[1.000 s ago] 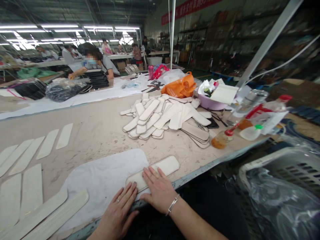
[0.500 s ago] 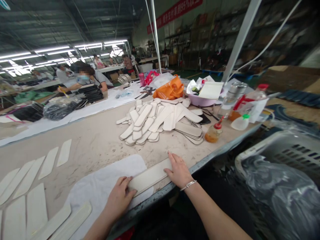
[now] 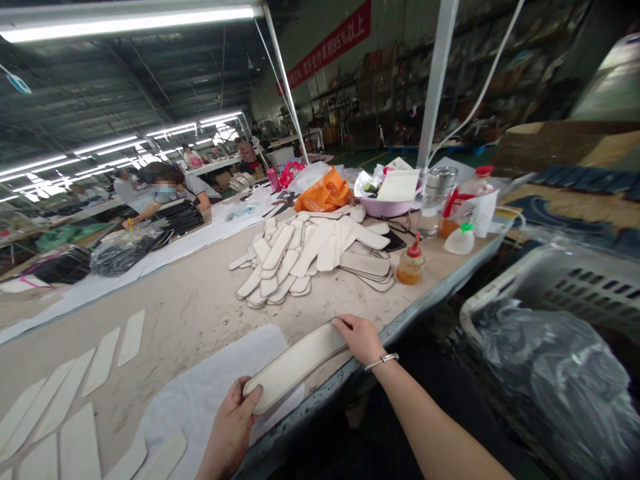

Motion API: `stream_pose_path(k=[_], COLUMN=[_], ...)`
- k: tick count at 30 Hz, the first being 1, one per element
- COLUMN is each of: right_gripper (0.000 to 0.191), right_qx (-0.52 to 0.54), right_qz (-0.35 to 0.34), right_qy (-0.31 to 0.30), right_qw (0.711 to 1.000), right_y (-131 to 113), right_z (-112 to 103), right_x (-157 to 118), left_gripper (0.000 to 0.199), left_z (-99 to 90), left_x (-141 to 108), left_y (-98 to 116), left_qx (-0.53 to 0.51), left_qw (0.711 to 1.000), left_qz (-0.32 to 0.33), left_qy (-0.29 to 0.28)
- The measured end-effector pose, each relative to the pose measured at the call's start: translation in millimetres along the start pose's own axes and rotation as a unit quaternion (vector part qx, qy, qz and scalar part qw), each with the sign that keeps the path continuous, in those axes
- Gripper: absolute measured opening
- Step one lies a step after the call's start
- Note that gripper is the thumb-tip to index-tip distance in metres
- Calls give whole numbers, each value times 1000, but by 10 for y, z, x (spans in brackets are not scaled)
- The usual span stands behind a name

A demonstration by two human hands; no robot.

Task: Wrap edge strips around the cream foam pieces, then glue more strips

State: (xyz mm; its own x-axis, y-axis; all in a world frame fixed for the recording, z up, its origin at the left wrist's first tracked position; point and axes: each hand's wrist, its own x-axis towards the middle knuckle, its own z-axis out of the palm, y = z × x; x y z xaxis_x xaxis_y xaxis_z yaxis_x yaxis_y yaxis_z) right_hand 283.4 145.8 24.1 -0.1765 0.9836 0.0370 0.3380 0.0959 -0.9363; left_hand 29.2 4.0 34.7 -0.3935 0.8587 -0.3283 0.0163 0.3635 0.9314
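Pinching a pale strip (image 3: 297,363) by its ends over the white cloth (image 3: 210,383), left hand (image 3: 233,423) and right hand (image 3: 363,341) are gripping with narrowed fingers. Beyond the cloth, dark-edged strips (image 3: 280,248) are lying heaped, seemingly done; left of it, plainer pieces (image 3: 80,440) are apparently waiting.

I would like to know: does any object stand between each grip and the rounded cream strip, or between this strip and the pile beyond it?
Nothing visible does. The left grip and right grip hold the rounded cream strip directly at opposite ends; between it and the pile of strips, only stained tabletop shows.
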Motion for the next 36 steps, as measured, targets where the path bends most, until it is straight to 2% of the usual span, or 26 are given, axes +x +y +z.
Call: stream_pose_path(k=[3, 7, 13, 15, 18, 22, 24, 27, 29, 32, 34, 36], right_gripper=[33, 34, 36, 35, 38, 50, 53, 52, 48, 44, 44, 39], right_qx=[22, 54, 85, 82, 57, -43, -115, -191, -221, -257, -271, -279], right_qz=[7, 18, 29, 26, 24, 21, 17, 15, 15, 0, -23, -49], right_qy=[18, 29, 34, 35, 31, 54, 76, 89, 65, 14, -10, -33], right_qw=[1000, 998, 995, 996, 998, 997, 990, 977, 973, 966, 962, 959], right_y=[-36, -43, -31, -32, -38, -53, -68, -95, -110, -130, -144, -153], right_z=[-20, -58, -144, -184, -249, -316, -329, -309, -268, -187, -137, -92], right_x=[0, 11, 53, 69, 78, 44, 19, -3, -6, -14, -29, -50], left_gripper=[31, 34, 25, 32, 44, 41, 36, 25, 15, 9, 15, 29], left_z=[78, 116, 156, 188, 210, 122, 55, 51, 148, 404, 606, 828], left_x=[-42, -57, -71, -93, -114, 7, 165, 507, 780, 1210, 1482, 1712], left_y=[6, 46, 163, 208, 259, 357, 508, 927, 1291, 1807, 2040, 2141], left_qx=[-130, -152, -170, -177, -166, -123, -121, -142, -168, -203, -113, 36], left_qw=[990, 982, 984, 983, 981, 984, 986, 988, 985, 971, 979, 976], left_qz=[-59, -109, -50, -52, -93, -101, -87, -39, 26, 123, 171, 205], left_qy=[-7, -6, 37, 16, -45, -79, -78, -45, -26, -4, 19, 67])
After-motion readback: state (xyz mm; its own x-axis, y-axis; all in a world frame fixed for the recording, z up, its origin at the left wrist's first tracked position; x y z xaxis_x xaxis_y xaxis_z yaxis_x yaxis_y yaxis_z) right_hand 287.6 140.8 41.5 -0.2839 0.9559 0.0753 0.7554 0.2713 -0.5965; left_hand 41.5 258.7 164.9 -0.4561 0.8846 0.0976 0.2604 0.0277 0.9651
